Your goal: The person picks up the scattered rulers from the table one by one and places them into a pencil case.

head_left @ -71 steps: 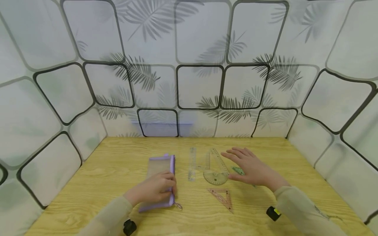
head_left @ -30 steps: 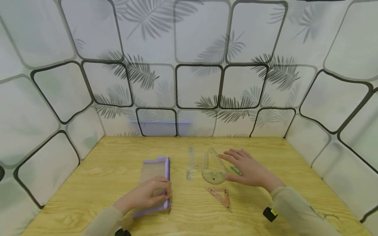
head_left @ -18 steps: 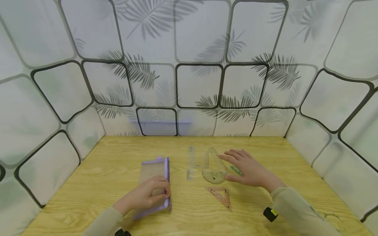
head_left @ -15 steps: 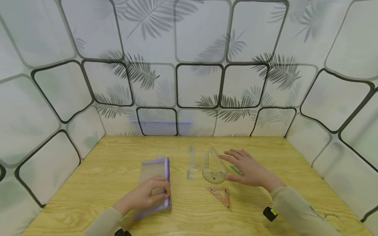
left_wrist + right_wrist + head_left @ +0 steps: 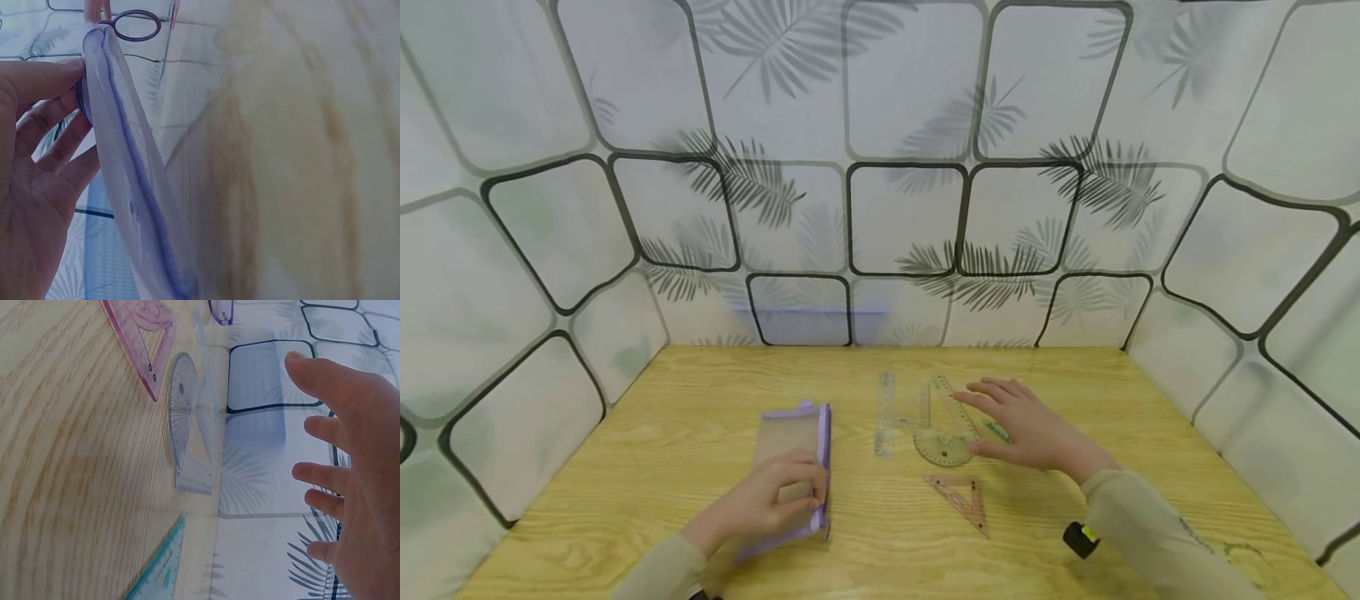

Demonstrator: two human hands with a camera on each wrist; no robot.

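Note:
My left hand grips the zipper side of a purple-edged mesh zip pouch, left of centre on the table. In the left wrist view the thumb and fingers hold the pouch's edge just below a ring-shaped zipper pull. My right hand hovers with spread fingers, holding nothing. Beneath and beside it are a green set square, partly covered, a clear set square and a clear round-edged protractor. A pink set square lies nearer me.
A clear straight ruler lies between the pouch and the protractor. The wooden table is enclosed at the back and sides by a patterned curtain. A black wrist camera hangs below the right forearm.
Over the span, my left hand has drawn the pouch a little left and towards me, and its zipper edge stands more upright. The right hand has hardly moved; the measuring tools lie as before.

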